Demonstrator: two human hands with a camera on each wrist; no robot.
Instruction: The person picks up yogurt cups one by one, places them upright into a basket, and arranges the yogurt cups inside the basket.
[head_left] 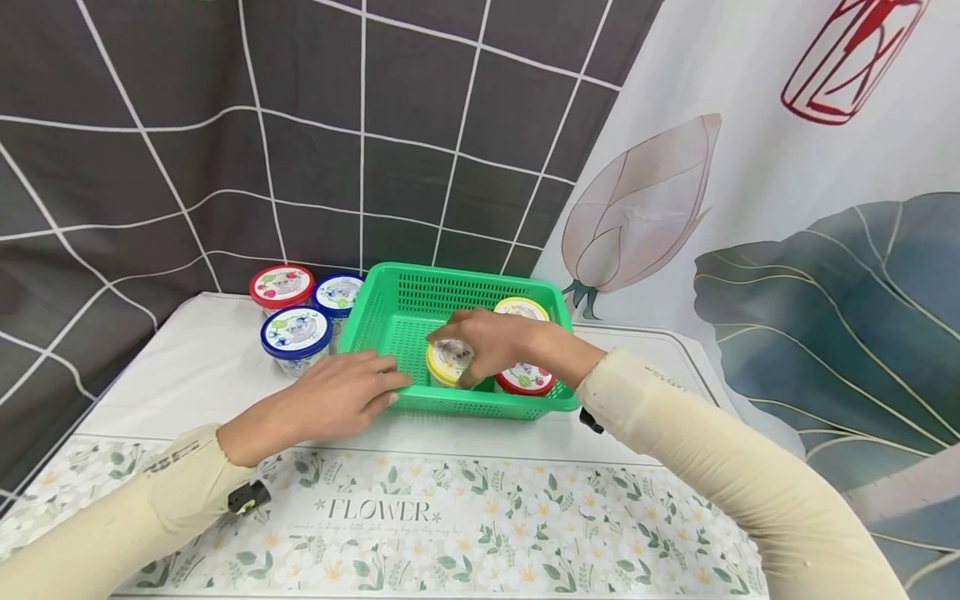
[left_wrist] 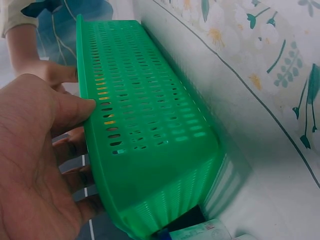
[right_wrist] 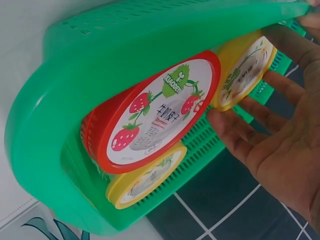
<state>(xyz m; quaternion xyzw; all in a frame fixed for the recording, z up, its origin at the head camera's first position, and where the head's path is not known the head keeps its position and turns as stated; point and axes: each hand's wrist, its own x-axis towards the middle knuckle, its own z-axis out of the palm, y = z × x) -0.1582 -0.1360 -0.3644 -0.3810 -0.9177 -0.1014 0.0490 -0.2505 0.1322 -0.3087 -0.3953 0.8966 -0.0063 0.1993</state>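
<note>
The left hand holds the basket near its front left corner, fingers apparently inside. In it, the right hand grips a yellow-lidded tub beside a red-lidded tub; another yellow-lidded tub stands behind.

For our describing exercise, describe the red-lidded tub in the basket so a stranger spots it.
Find the green basket on the table. In its near right corner sits the tub. Its red, strawberry-printed lid differs from both yellow lids beside it.
</note>
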